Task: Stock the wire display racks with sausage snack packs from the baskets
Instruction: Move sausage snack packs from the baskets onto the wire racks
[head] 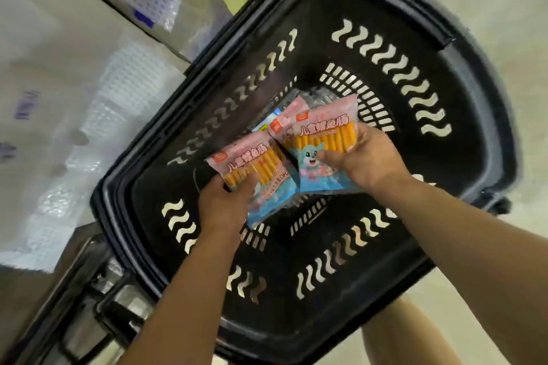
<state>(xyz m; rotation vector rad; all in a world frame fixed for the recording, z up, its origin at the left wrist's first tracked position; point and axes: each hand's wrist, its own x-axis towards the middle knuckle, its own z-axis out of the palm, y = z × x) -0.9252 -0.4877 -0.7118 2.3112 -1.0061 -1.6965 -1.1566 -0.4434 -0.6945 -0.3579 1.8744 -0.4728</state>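
I look straight down into a black plastic shopping basket (439,104) with wavy slots in its walls. My left hand (221,204) grips a pink and blue sausage snack pack (255,169) by its lower corner, inside the basket. My right hand (366,157) holds another such pack (323,139), with a second pack (289,121) tucked behind it; whether the hand grips both I cannot tell. A blue and white pack edge (268,121) shows beneath them near the basket floor. No wire rack is in view.
Wrapped bundles of white plastic goods (89,115) fill the shelving on the left. A dark metal frame (98,299) sits at the lower left beside the basket. Pale floor (504,9) surrounds the basket on the right. My leg (406,332) shows under the basket's near rim.
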